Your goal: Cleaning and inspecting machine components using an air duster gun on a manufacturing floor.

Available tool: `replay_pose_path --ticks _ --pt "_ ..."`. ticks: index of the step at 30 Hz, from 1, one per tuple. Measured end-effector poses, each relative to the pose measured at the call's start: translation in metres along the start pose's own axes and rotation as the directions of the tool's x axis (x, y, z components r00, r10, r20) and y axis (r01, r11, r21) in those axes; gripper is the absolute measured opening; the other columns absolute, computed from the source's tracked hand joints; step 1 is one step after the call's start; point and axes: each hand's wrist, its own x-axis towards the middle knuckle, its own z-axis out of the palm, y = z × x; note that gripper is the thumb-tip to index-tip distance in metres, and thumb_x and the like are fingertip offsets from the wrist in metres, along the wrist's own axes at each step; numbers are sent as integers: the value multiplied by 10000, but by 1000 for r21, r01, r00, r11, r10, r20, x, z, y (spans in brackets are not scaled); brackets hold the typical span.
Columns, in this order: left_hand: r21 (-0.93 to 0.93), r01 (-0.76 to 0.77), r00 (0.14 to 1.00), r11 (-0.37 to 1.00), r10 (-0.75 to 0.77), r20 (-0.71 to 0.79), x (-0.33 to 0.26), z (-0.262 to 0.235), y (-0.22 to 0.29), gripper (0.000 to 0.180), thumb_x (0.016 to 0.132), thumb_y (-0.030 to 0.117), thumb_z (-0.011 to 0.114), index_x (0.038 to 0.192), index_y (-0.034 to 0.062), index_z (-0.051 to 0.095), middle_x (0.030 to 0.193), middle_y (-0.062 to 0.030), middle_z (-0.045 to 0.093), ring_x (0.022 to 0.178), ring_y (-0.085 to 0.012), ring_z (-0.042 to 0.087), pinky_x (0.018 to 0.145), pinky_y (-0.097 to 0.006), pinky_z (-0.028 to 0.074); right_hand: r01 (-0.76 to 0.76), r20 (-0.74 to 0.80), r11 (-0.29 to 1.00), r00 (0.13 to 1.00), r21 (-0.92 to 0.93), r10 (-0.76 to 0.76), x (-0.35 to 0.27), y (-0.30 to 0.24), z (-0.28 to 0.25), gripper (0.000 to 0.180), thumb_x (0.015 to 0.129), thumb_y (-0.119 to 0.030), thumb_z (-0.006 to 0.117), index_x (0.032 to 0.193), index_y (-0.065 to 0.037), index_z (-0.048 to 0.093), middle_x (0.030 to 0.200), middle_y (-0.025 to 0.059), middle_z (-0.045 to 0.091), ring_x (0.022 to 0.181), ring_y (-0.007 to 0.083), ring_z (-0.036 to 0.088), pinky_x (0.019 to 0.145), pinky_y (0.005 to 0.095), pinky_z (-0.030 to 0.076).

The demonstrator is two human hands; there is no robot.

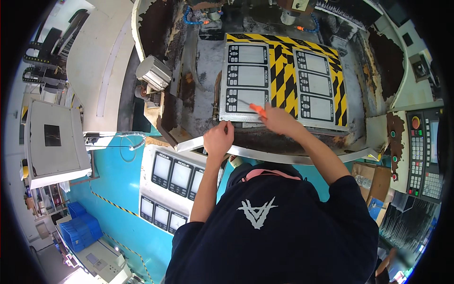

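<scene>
My right hand (279,119) is closed around an orange-handled tool (257,110). Its thin shaft points left, over the lower-left black-framed panel (229,107); I cannot tell if the tip touches. Several such panels, each with a pale window and small button shapes, lie in two columns on a flat fixture plate (283,85) covered partly in yellow-and-black striped tape. Near the plate's front-left corner is my left hand (219,138), its fingers curled in; what they hold, if anything, is hidden.
The plate lies inside a rusty machine bed with a metal front rim (265,155). Blue coolant hoses (191,20) hang at the back. A control panel (422,156) stands right. Below left, more framed panels (181,176) rest on a white board. A silver cylinder (154,73) juts out left.
</scene>
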Motion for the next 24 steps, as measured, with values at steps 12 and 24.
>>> replay_pose_path --ticks 12,24 --pt "-14 -34 999 999 34 -10 1 0 0 314 947 325 607 753 83 661 640 -132 654 605 -382 648 571 -483 505 -286 145 906 957 312 252 -27 21 -16 461 1000 -349 571 1163 65 451 785 219 680 521 292 670 451 391 536" --pt "-21 -38 999 999 38 -13 2 -1 2 303 942 309 613 754 76 661 643 -132 656 608 -375 653 572 -475 509 -348 45 912 937 218 347 -50 84 -13 455 991 -388 585 1123 31 465 765 220 669 537 298 660 489 401 515"
